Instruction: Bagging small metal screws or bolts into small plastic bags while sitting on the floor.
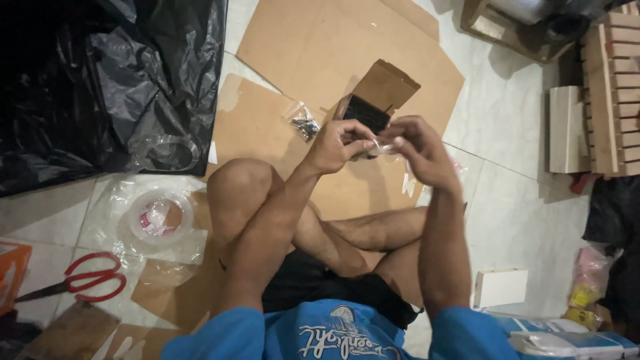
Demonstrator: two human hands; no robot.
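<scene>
I sit cross-legged on the floor with both arms stretched forward. My left hand (339, 143) and my right hand (420, 150) meet over flattened cardboard, both pinching a small clear plastic bag (381, 148) held between the fingertips. What is inside the bag is too small to tell. Just beyond my hands stands a small open cardboard box (383, 90) with dark contents. A second small clear bag of dark metal parts (303, 123) lies on the cardboard to the left of my left hand.
A black plastic sheet (100, 80) covers the floor at upper left. A roll of clear tape (160, 213) and red-handled scissors (93, 280) lie at left. Wooden slats (610, 93) stand at right, a white box (500, 287) beside my right knee.
</scene>
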